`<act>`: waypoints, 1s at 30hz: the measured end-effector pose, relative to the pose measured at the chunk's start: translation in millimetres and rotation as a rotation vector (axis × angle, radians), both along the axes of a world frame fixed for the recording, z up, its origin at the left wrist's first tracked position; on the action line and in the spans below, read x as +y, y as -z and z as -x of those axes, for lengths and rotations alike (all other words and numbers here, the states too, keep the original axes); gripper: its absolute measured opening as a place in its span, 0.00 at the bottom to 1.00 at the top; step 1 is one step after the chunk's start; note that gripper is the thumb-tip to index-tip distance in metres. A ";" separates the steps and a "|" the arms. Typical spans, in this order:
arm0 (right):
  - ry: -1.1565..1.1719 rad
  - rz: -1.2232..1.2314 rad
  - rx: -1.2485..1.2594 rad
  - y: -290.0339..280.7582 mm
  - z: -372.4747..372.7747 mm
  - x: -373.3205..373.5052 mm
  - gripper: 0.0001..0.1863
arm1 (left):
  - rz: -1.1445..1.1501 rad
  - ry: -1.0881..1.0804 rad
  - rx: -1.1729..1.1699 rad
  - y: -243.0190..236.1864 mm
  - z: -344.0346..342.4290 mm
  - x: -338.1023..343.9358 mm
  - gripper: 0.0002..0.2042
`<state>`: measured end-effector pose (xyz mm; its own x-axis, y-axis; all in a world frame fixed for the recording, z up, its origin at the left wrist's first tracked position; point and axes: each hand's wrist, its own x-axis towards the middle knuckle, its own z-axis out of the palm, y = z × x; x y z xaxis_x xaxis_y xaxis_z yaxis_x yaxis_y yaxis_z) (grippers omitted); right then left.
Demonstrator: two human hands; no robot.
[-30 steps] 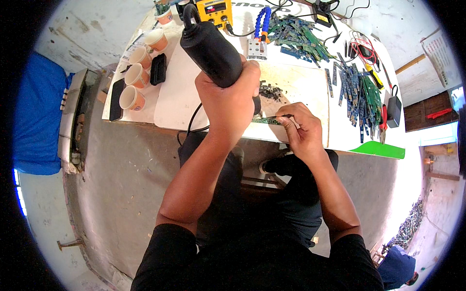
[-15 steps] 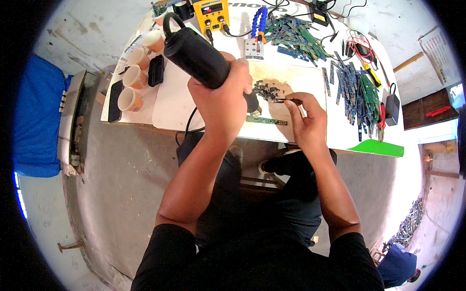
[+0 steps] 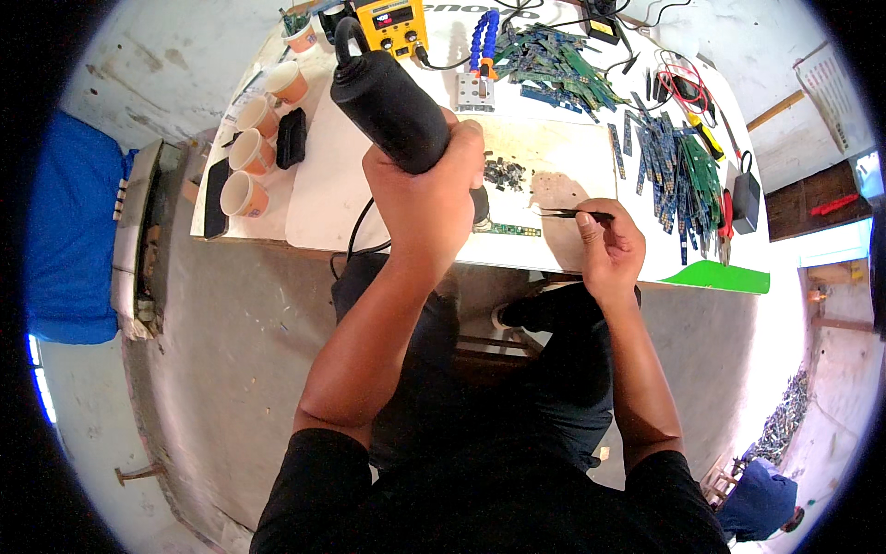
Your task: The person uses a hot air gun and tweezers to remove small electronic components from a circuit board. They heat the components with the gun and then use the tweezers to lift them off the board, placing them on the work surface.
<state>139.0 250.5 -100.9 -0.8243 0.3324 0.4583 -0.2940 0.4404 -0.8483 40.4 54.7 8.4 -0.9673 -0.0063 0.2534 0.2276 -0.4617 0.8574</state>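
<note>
My left hand (image 3: pixel 426 189) is wrapped round the thick black handle of a hot air gun (image 3: pixel 392 111), its nozzle end pointing down at the table. Below the nozzle a narrow green circuit board strip (image 3: pixel 515 230) lies near the table's front edge, its left part hidden by the gun and my hand. Dark tweezers (image 3: pixel 591 215) are pinched in my right hand (image 3: pixel 613 249), tips pointing left above the board's right end. I cannot make out anything between the tips. Just beyond the board sits a small heap of black chips (image 3: pixel 504 172).
Several paper cups (image 3: pixel 245 194) and a black case (image 3: pixel 292 138) stand at the left. A yellow soldering station (image 3: pixel 395 28) is at the back, beside a metal block with a blue flexible hose (image 3: pixel 484 46). Piles of board strips (image 3: pixel 558 69) lie back right, with pliers (image 3: pixel 726 217) beside them.
My right hand with the tweezers has drawn back right and toward me, away from the chip heap. My left hand and the hot air gun have shifted slightly right.
</note>
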 end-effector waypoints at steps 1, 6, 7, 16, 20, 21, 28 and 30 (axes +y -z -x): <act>-0.027 -0.010 0.010 -1.8 0.1 -1.3 0.05 | 0.019 0.002 0.003 -0.1 -0.7 0.5 0.06; -0.007 -0.061 0.058 -7.6 2.1 -5.3 0.03 | 0.037 0.006 0.020 0.9 -1.1 0.1 0.06; -0.014 -0.062 0.055 -8.1 2.2 -6.0 0.03 | 0.042 0.002 0.024 1.1 -1.0 -0.1 0.06; -0.177 -0.132 -0.019 -23.8 3.9 -30.1 0.03 | -0.010 0.015 0.017 2.1 0.1 0.9 0.06; -0.171 -0.179 -0.002 -24.7 8.5 -33.3 0.02 | 0.035 -0.005 0.037 1.1 0.5 -1.0 0.05; -0.167 -0.192 0.002 -24.6 9.2 -33.5 0.02 | 0.024 0.002 0.032 1.0 0.8 -0.9 0.05; -0.191 -0.233 0.005 -21.5 10.1 -31.1 0.03 | -0.011 0.009 0.018 -0.1 1.3 -0.6 0.05; -0.188 -0.234 0.010 -22.1 10.9 -32.1 0.03 | -0.017 0.009 0.013 -0.4 1.5 -0.9 0.05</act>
<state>128.1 218.4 -78.8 -0.8565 0.0585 0.5129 -0.3970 0.5603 -0.7269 38.9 53.8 8.8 -0.9641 -0.0018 0.2657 0.2343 -0.4778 0.8466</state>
